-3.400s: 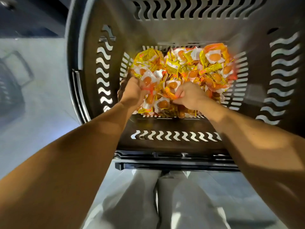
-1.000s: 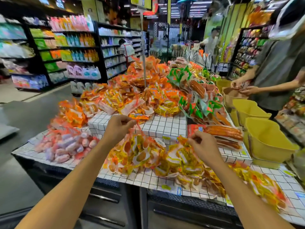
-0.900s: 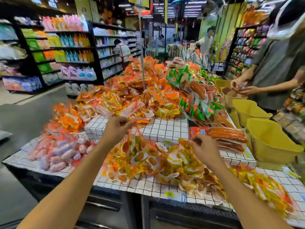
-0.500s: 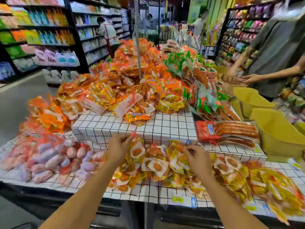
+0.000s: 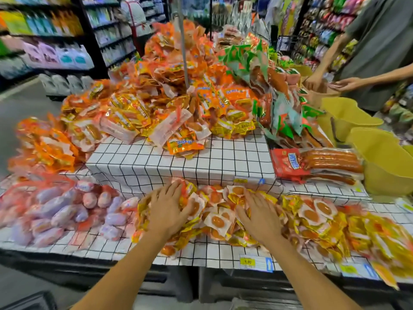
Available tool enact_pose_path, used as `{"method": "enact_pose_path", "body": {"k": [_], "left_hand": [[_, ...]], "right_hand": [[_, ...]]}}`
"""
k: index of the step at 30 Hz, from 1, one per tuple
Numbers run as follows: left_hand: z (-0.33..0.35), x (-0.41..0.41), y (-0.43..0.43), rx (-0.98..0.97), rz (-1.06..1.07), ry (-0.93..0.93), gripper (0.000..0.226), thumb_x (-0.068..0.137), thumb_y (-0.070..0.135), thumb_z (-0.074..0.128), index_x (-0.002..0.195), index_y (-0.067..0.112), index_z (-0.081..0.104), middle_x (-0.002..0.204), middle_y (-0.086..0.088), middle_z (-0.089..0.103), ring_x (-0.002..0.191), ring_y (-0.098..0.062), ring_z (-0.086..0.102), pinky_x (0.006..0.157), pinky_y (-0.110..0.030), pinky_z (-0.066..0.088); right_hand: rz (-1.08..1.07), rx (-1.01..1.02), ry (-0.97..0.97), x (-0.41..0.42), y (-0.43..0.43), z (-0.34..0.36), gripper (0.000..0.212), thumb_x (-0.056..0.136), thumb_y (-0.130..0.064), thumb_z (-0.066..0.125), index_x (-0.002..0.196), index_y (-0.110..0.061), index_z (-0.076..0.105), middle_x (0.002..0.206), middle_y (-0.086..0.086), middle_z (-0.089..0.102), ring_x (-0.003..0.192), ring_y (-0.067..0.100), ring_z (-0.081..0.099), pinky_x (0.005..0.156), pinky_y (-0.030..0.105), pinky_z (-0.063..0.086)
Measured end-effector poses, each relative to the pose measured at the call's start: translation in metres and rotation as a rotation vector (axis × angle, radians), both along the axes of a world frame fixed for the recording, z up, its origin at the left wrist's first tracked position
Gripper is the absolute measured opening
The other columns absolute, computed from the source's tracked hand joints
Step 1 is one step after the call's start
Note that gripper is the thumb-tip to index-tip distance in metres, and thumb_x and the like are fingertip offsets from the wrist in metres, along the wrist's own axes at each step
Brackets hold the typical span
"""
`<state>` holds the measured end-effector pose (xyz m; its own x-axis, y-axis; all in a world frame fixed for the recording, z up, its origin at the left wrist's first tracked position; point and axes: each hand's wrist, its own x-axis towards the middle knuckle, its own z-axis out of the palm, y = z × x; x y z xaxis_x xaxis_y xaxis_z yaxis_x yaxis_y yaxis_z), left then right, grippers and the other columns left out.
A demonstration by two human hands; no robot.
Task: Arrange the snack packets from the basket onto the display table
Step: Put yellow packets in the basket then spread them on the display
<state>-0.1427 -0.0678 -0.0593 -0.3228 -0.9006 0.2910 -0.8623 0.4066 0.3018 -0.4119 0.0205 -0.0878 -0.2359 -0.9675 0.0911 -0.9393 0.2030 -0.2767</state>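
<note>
**A:** What lies around on the desk (image 5: 201,253)?

**B:** Plenty. At its left edge there is a heap of pink sausages (image 5: 55,211) in clear wrap, touching the snack packets (image 5: 219,220) on their left side. Behind them a raised block (image 5: 178,162) under the same white checked cloth stands right against the pile and walls it in on the far side. Orange packs (image 5: 156,95) are heaped on the block around a thin pole (image 5: 184,48), with green packs (image 5: 252,61) to their right.

**A:** And toward the right edge?

**B:** A red pack of long sausages (image 5: 319,164) lies behind the packets, and two yellow tubs (image 5: 384,159) stand just beside it. Another person (image 5: 380,45) stands past the tubs. Shelves (image 5: 55,41) of goods line the far left. A price tag (image 5: 254,262) hangs on the front edge.

**A:** Where exactly are the snack packets?

**B:** Along the front edge, from the middle to the right corner, in a loose, overlapping spread.

**A:** How do they look?

**B:** They are small, with yellow and orange borders. Each has a white panel with a round orange-brown piece showing. The right end of the spread is blurred.

**A:** And the hands?

**B:** The left hand (image 5: 167,211) and the right hand (image 5: 261,218) lie palm down on the pile, near each other, with a few packets between them. The fingers are straight and spread, pressing on the packets and gripping nothing.
</note>
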Motion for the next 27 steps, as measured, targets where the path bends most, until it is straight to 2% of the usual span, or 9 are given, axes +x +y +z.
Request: {"method": "enact_pose_path", "body": {"k": [5,9,14,17,21,24,27], "left_hand": [[-0.016,-0.007,-0.005,0.002,0.033,0.046,0.071,0.091,0.063,0.034,0.144,0.016,0.039,0.149,-0.006,0.044,0.141,-0.022,0.032,0.115,-0.041,0.02],[-0.025,-0.01,-0.012,-0.004,0.016,-0.033,0.067,0.093,0.062,0.026,0.142,0.02,0.045,0.147,-0.001,0.047,0.143,-0.021,0.03,0.116,-0.042,0.021],[-0.031,-0.014,-0.013,-0.006,0.016,-0.049,0.065,0.094,0.058,0.025,0.139,0.018,0.049,0.146,-0.002,0.048,0.142,-0.024,0.031,0.116,-0.041,0.017],[-0.029,-0.014,-0.017,0.011,-0.006,-0.053,0.064,0.094,0.057,0.024,0.138,0.018,0.05,0.143,-0.002,0.05,0.139,-0.025,0.034,0.114,-0.042,0.018],[-0.019,-0.012,-0.015,0.018,-0.028,-0.041,0.064,0.094,0.058,0.024,0.136,0.019,0.051,0.141,-0.002,0.052,0.137,-0.026,0.037,0.111,-0.041,0.016],[-0.008,-0.012,-0.011,0.023,-0.004,-0.045,0.065,0.091,0.06,0.028,0.134,0.02,0.054,0.139,-0.002,0.054,0.135,-0.027,0.04,0.111,-0.044,0.021],[0.0,-0.009,-0.008,0.013,0.012,-0.043,0.06,0.088,0.06,0.034,0.128,0.022,0.058,0.133,-0.003,0.056,0.127,-0.027,0.047,0.107,-0.047,0.034]], "right_hand": [[-0.011,0.008,0.075,0.0,-0.007,-0.008,0.074,0.096,-0.067,0.013,0.156,-0.025,0.025,0.157,-0.002,0.038,0.147,0.018,0.029,0.119,0.039,0.021],[-0.02,-0.021,0.107,0.0,-0.012,-0.014,0.071,0.098,-0.064,0.018,0.152,-0.022,0.035,0.149,0.001,0.049,0.14,0.021,0.04,0.115,0.041,0.028],[-0.022,-0.017,0.138,0.002,-0.013,-0.016,0.066,0.1,-0.059,0.024,0.148,-0.018,0.043,0.14,0.004,0.057,0.133,0.025,0.048,0.112,0.043,0.035],[-0.035,0.014,0.14,0.002,-0.013,-0.014,0.069,0.1,-0.061,0.017,0.147,-0.018,0.045,0.138,0.004,0.059,0.131,0.025,0.05,0.11,0.043,0.036],[-0.011,0.059,0.125,0.002,-0.013,-0.005,0.08,0.095,-0.067,0.002,0.152,-0.021,0.035,0.145,0.003,0.052,0.137,0.025,0.043,0.112,0.043,0.031],[0.033,0.141,0.113,-0.002,-0.012,0.008,0.073,0.097,-0.065,0.016,0.158,-0.025,0.017,0.156,-0.001,0.037,0.146,0.022,0.029,0.115,0.041,0.027],[0.063,0.14,0.106,-0.004,-0.007,0.02,0.069,0.1,-0.06,0.032,0.157,-0.023,0.019,0.153,0.001,0.039,0.14,0.021,0.036,0.11,0.037,0.039]]}}
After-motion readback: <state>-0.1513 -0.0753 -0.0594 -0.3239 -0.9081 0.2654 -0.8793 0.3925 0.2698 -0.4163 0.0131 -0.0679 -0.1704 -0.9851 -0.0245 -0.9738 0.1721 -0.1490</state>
